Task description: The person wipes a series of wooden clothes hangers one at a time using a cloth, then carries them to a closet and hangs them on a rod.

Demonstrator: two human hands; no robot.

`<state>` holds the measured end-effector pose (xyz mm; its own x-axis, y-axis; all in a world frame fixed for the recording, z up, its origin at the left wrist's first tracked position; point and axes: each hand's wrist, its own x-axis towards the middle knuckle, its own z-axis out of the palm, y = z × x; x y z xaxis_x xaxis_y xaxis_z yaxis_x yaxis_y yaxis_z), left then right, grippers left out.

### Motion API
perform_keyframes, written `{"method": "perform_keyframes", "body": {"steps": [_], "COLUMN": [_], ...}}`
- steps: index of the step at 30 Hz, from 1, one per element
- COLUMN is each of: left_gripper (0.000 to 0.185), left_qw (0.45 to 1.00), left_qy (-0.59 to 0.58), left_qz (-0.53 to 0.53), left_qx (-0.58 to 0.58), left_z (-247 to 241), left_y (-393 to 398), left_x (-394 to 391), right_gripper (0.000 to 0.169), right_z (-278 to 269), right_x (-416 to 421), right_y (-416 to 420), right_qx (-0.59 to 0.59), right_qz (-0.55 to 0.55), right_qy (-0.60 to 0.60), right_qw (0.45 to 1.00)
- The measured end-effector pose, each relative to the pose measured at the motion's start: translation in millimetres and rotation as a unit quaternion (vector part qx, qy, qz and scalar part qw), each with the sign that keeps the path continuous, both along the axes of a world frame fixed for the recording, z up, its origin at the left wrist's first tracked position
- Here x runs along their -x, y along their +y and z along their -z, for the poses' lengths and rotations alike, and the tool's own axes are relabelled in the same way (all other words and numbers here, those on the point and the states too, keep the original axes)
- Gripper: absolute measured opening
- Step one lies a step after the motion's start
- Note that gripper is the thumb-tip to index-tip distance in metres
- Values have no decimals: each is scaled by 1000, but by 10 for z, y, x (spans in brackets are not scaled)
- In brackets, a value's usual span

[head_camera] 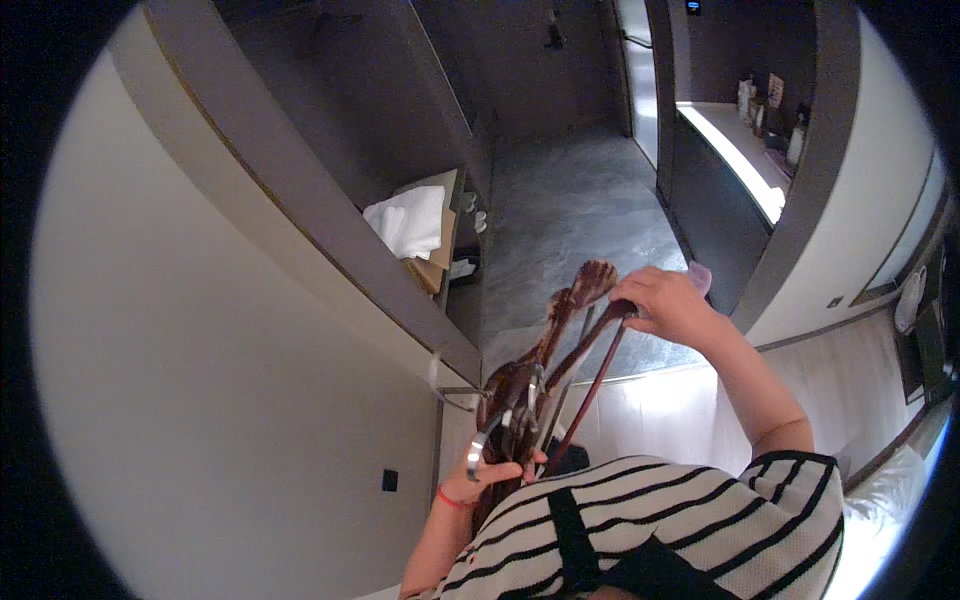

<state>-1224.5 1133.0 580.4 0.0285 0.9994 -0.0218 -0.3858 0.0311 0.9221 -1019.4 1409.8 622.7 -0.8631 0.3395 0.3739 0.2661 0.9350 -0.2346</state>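
Several dark reddish-brown wooden clothes hangers (517,390) are bundled in front of my striped top, their shiny metal hooks (476,454) sticking out at the near end. My left hand (484,480), with a red cord at the wrist, grips the bundle low, close to my body. Farther out, my right hand (664,304) pinches the far end of one hanger arm (589,341), which stands a little apart from the others. A thin reddish bar (592,394) slants from below the right hand toward my body. The hangers overlap, hiding part of the left hand's grip.
At left, a folded white towel (420,217) lies on a low cabinet, with white slippers (478,221) in its side. A wall edge (450,352) runs close left of the hangers. Bottles (754,112) stand on the lit counter at right. Grey floor (577,202) stretches ahead.
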Motion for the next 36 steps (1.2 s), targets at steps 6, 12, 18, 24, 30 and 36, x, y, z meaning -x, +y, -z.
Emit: {"method": "perform_keyframes", "body": {"steps": [6, 12, 18, 24, 30, 36], "left_gripper": [51, 64, 65, 63, 57, 44], "left_qw": [999, 995, 998, 985, 958, 913], "left_qy": [-14, -51, -62, 43, 19, 25], "left_qz": [24, 89, -3, -160, -280, -406], "left_qx": [-23, -1, 0, 36, 65, 12], "left_z": [122, -106, 70, 326, 165, 589], "left_y": [1326, 2933, 4373, 5220, 5719, 6075], "left_x": [1110, 2278, 3085, 4182, 4592, 4418], "right_gripper": [35, 28, 29, 27, 23, 17], "right_z": [-69, -401, -644, -1316, -2407, -3239], "right_x": [1126, 1751, 2060, 2830, 4219, 5674], "right_y": [1202, 2650, 3978, 5658, 7087, 7763], "right_qx": [-100, -138, -154, -191, -275, -379], "right_qz": [8, 34, 36, 63, 188, 166], "right_qy": [-38, -37, -55, 32, 77, 176], "right_qw": [994, 989, 986, 979, 940, 893]}}
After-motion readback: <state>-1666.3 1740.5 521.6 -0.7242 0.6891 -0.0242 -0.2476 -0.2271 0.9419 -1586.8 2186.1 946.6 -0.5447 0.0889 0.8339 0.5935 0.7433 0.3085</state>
